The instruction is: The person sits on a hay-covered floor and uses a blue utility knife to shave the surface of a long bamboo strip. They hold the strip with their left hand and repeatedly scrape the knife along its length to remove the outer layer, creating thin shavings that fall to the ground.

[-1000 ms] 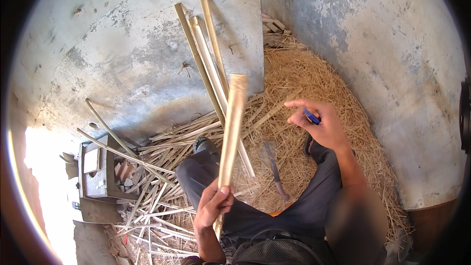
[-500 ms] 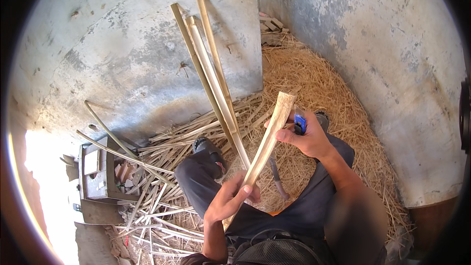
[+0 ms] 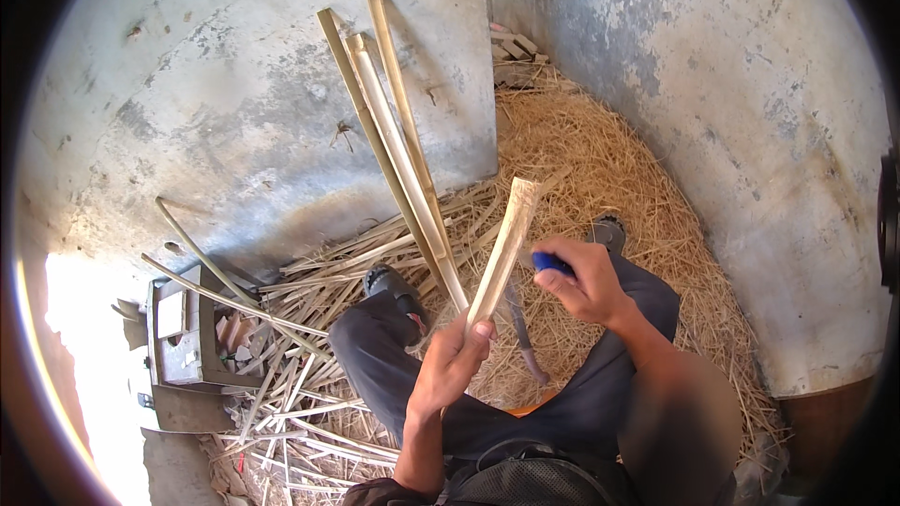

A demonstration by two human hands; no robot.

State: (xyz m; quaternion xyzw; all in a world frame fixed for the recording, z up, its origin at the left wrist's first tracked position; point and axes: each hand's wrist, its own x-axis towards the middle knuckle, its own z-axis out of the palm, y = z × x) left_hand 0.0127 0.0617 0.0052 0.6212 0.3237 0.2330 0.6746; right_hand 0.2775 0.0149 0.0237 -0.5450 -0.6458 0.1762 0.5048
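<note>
My left hand (image 3: 450,361) is closed around the lower part of a split bamboo piece (image 3: 503,248), which slants up and away with its pale hollow side showing. To the right, my right hand (image 3: 583,281) is closed on a small blue tool (image 3: 551,263); the fingers cover most of it, so I cannot make out its exact kind. That hand is apart from the bamboo, beside its upper half. Behind the left hand, long split bamboo strips (image 3: 398,145) lean against the wall.
Straw and shavings (image 3: 600,145) cover the floor around my legs. Thin bamboo slats (image 3: 309,295) lie heaped at left, next to a wooden box (image 3: 192,337) with broken pieces in it. A dark tool with a long handle (image 3: 527,347) lies between my legs. Weathered walls (image 3: 712,131) stand close.
The right hand has come off the upper bamboo and turned, keeping the blue tool. The left hand has shifted its grip, and the bamboo's top has moved left and stands steeper.
</note>
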